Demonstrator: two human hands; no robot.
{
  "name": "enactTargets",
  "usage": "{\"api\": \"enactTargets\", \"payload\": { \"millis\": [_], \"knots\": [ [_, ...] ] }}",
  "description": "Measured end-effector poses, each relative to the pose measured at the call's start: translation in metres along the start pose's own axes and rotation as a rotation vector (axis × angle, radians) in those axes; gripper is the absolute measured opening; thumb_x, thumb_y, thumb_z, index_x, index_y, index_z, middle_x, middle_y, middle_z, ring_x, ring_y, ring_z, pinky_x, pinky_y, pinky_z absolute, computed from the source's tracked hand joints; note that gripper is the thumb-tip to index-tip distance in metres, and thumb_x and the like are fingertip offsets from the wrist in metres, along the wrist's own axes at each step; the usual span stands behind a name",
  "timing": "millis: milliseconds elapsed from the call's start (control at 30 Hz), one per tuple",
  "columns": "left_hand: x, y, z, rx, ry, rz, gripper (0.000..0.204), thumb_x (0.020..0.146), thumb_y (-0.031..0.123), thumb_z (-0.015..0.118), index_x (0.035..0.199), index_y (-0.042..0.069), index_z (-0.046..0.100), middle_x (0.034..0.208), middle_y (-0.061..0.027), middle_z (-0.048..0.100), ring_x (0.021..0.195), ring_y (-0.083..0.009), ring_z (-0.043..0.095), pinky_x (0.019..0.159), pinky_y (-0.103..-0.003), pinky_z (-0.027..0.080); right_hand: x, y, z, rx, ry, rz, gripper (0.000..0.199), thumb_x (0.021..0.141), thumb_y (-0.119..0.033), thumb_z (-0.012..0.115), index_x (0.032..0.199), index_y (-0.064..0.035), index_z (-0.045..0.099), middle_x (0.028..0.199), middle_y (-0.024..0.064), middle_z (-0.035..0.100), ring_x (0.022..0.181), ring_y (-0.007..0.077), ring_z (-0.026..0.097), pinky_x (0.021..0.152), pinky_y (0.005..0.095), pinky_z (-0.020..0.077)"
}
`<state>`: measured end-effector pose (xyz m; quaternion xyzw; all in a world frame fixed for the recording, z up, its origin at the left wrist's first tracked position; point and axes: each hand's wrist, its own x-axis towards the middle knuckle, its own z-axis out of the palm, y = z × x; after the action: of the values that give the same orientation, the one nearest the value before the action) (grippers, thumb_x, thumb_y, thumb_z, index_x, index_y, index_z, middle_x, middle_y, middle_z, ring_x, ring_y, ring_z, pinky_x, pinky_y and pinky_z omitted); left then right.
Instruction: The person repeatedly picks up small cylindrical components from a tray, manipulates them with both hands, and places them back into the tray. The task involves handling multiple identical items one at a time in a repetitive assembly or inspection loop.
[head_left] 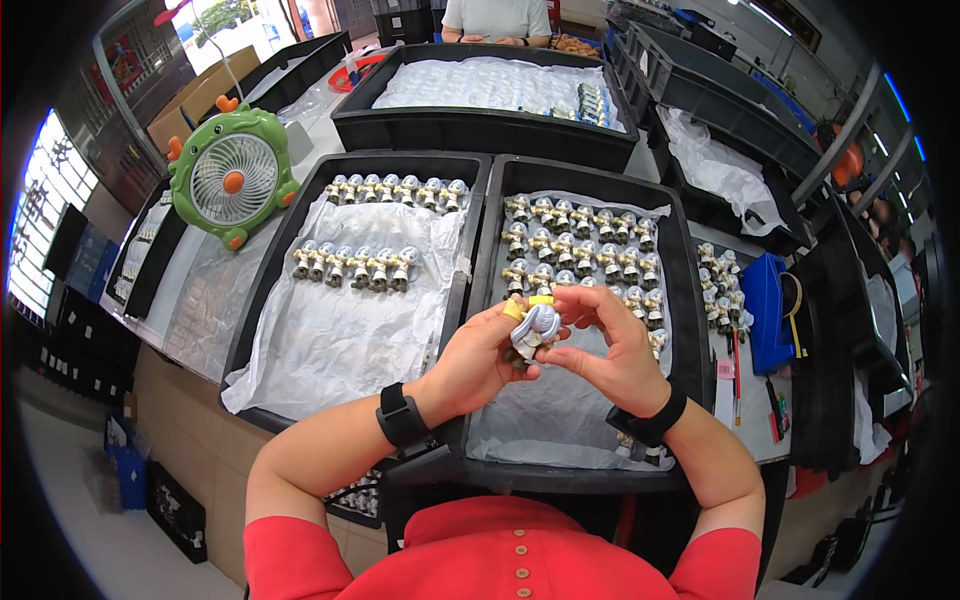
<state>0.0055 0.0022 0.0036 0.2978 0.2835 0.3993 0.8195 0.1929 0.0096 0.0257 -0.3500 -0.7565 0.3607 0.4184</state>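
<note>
A small white and grey figurine point(534, 330) with a yellow top is held between both hands over the right black tray point(688, 330). My left hand point(480, 362) grips it from the left, a yellow cover on the fingertip. My right hand point(612, 345) pinches it from the right. Beneath and behind them, rows of similar figurines point(580, 240) stand on white sheeting in that tray. In the left black tray point(262, 290), two rows of figurines point(365, 265) stand on white sheeting.
A green desk fan point(232, 177) stands at the left. A far black tray point(480, 125) holds wrapped items, and another person sits behind it. More figurines point(722, 285), a blue box point(768, 310) and stacked black bins point(730, 95) lie on the right.
</note>
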Motion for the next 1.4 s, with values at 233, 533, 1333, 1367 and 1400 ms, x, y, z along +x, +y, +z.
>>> {"api": "enactTargets", "payload": {
  "millis": [233, 533, 1333, 1367, 1400],
  "knots": [
    [0.002, -0.007, -0.007, -0.077, -0.113, -0.002, 0.037, 0.099, 0.035, 0.031, 0.121, 0.009, 0.046, 0.113, -0.0082, 0.055, 0.094, -0.0149, 0.055, 0.08, -0.032, 0.046, 0.002, 0.013, -0.001, -0.001, 0.014, -0.011, 0.039, 0.072, -0.005, 0.072, 0.108, -0.0048, 0.059, 0.093, 0.0059, 0.061, 0.085, 0.0153, 0.061, 0.077, 0.0272, 0.047],
    [0.003, -0.003, 0.002, -0.053, -0.168, 0.01, 0.043, 0.099, 0.038, 0.03, 0.128, 0.007, 0.04, 0.114, -0.0087, 0.054, 0.102, -0.0231, 0.059, 0.086, -0.036, 0.046, 0.001, 0.019, -0.005, 0.165, 0.01, 0.112, 0.026, 0.079, -0.003, 0.066, 0.105, -0.0008, 0.061, 0.093, 0.0082, 0.065, 0.084, 0.015, 0.063, 0.077, 0.0271, 0.05],
    [0.005, -0.006, -0.004, -0.043, -0.149, -0.009, 0.044, 0.1, 0.036, 0.029, 0.131, 0.006, 0.036, 0.118, -0.0103, 0.051, 0.103, -0.0249, 0.058, 0.086, -0.038, 0.049, 0.001, 0.02, -0.006, 0.259, -0.044, 0.202, 0.022, 0.086, -0.003, 0.058, 0.107, 0.0001, 0.061, 0.097, 0.0077, 0.065, 0.088, 0.0135, 0.062, 0.078, 0.0257, 0.0497],
    [0.005, -0.006, -0.004, -0.043, -0.145, -0.011, 0.044, 0.1, 0.036, 0.028, 0.131, 0.006, 0.036, 0.118, -0.0103, 0.051, 0.104, -0.0246, 0.058, 0.086, -0.038, 0.049, 0.002, 0.021, -0.005, 0.26, -0.043, 0.194, 0.022, 0.086, -0.003, 0.058, 0.107, 0.0, 0.061, 0.096, 0.0073, 0.065, 0.087, 0.0134, 0.062, 0.078, 0.0257, 0.0498],
    [0.005, -0.005, -0.004, -0.042, -0.142, -0.013, 0.044, 0.1, 0.036, 0.028, 0.131, 0.006, 0.036, 0.119, -0.0103, 0.051, 0.104, -0.0243, 0.058, 0.086, -0.038, 0.048, 0.002, 0.022, -0.005, 0.26, -0.042, 0.186, 0.022, 0.086, -0.004, 0.058, 0.107, -0.0001, 0.061, 0.096, 0.007, 0.065, 0.085, 0.0134, 0.062, 0.078, 0.0258, 0.0498]
  ]
}}
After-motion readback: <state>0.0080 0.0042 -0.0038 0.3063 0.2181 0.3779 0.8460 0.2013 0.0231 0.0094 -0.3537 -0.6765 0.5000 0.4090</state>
